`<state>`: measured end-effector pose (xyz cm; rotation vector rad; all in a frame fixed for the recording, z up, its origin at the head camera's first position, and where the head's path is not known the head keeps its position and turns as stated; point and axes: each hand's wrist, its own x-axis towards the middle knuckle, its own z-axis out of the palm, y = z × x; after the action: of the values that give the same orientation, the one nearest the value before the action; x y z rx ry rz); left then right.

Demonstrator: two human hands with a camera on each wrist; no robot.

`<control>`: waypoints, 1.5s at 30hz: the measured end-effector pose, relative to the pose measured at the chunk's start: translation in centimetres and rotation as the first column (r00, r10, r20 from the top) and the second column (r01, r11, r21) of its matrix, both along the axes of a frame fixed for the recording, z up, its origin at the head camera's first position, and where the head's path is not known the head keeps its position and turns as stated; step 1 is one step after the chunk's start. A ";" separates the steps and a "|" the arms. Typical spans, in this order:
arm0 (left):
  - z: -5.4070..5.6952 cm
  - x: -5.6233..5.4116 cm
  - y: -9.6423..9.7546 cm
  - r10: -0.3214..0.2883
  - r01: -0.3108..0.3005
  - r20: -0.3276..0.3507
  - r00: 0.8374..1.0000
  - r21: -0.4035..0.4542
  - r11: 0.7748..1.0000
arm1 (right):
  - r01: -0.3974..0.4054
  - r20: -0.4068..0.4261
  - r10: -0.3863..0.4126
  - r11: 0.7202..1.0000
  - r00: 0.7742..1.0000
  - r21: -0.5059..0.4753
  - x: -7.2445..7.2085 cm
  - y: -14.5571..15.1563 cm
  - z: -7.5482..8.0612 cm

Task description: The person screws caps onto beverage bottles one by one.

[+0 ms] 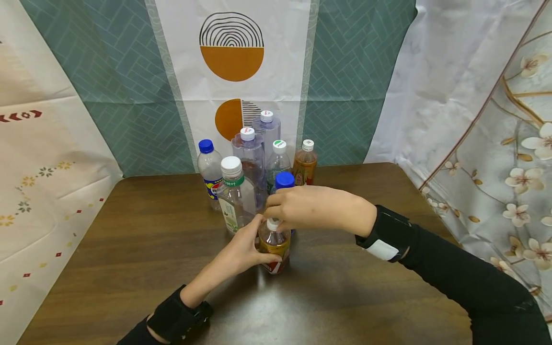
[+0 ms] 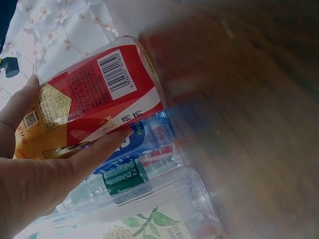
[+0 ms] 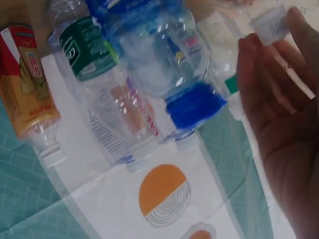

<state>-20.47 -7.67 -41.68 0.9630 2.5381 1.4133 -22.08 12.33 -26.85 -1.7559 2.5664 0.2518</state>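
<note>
In the head view, a small clear bottle [image 1: 274, 241] with a red and gold label stands near the middle of the table. My left hand [image 1: 241, 249] grips it from the left, thumb on the near side. The left wrist view shows the red label [image 2: 107, 82] with its barcode, between thumb and fingers. From above, my right hand [image 1: 312, 207] pinches the bottle's white cap [image 3: 269, 25] between thumb and fingertips. Whether the cap is loose on the neck, I cannot tell. Directly behind is a blue-capped bottle [image 1: 284, 180], partly hidden by the right hand.
Close behind stand a large white-capped bottle [image 1: 235, 196], a blue-capped Pepsi bottle [image 1: 211, 167], tall clear bottles [image 1: 252, 155], a green-labelled bottle [image 1: 278, 163] and an amber-labelled bottle [image 1: 304, 163]. They crowd together on the wooden table [image 1: 142, 230] before a hanging cloth [image 1: 358, 86].
</note>
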 end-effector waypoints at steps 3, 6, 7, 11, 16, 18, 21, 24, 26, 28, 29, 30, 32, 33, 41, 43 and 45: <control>-0.1 0.0 -0.1 -0.003 0.003 0.002 1.000 0.007 1.000 | -0.066 0.043 0.066 0.998 0.997 0.005 -0.3 0.2 0.3; -0.1 0.0 -0.1 -0.001 0.001 0.006 1.000 0.009 1.000 | -0.113 0.057 0.113 0.994 0.992 0.008 -0.5 0.4 0.5; -0.1 0.0 -0.1 -0.001 0.001 0.007 1.000 0.008 1.000 | -0.121 0.058 0.120 0.993 0.991 0.006 -0.5 0.4 0.5; 0.0 0.0 -0.1 -0.001 0.001 0.009 1.000 0.001 1.000 | -0.133 0.060 0.133 0.991 0.989 -0.001 -0.6 0.4 0.4; 0.0 0.1 0.0 -0.009 0.009 0.005 1.000 0.001 1.000 | -0.161 0.013 0.161 0.986 0.987 0.032 -0.7 0.2 0.6; 0.0 0.0 0.0 -0.015 0.015 0.003 1.000 0.004 1.000 | -0.177 -0.016 0.178 0.983 0.984 0.050 -0.6 0.2 0.6; -0.1 0.0 0.0 -0.019 0.019 0.001 1.000 0.011 1.000 | -0.176 -0.048 0.179 0.982 0.983 0.067 -0.6 0.1 0.6; -0.1 0.0 0.0 -0.018 0.018 -0.005 1.000 0.018 1.000 | -0.160 -0.097 0.167 0.984 0.981 0.080 -0.6 0.0 0.4; -0.1 -0.1 0.0 -0.017 0.017 -0.010 1.000 0.020 1.000 | -0.144 -0.149 0.156 0.986 0.977 0.086 -0.5 -0.1 0.2; -0.2 -0.1 0.0 -0.020 0.020 -0.014 1.000 0.021 1.000 | -0.132 -0.211 0.150 0.986 0.966 0.099 -0.3 -0.2 0.0; -0.2 -0.1 0.0 -0.020 0.021 -0.014 1.000 0.020 1.000 | -0.127 -0.246 0.150 0.986 0.958 0.107 -0.2 -0.2 -0.1; -0.2 -0.1 0.0 -0.021 0.022 -0.013 1.000 0.020 1.000 | -0.120 -0.273 0.147 0.986 0.951 0.114 -0.1 -0.3 -0.1; -0.1 0.0 0.1 -0.019 0.019 -0.002 1.000 0.020 1.000 | -0.105 -0.302 0.135 0.988 0.944 0.115 0.2 -0.3 -0.2; -0.1 0.0 0.1 -0.015 0.015 0.000 1.000 0.018 1.000 | -0.094 -0.303 0.124 0.989 0.945 0.110 0.3 -0.3 -0.2; 0.1 0.1 0.1 -0.028 0.027 0.026 0.999 0.023 0.999 | -0.120 -0.175 0.127 0.992 0.976 0.049 0.4 0.6 0.0; 0.1 0.1 0.0 -0.029 0.028 0.036 0.999 0.023 0.999 | -0.151 -0.120 0.156 0.987 0.980 0.047 0.2 0.7 0.1; 0.1 0.1 0.0 -0.027 0.026 0.045 0.999 0.016 1.000 | -0.179 -0.088 0.184 0.982 0.979 0.059 0.1 0.7 0.2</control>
<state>-20.35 -7.69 -41.53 0.9527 2.4764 1.4334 -21.97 13.06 -26.60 -2.0080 2.4362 0.4084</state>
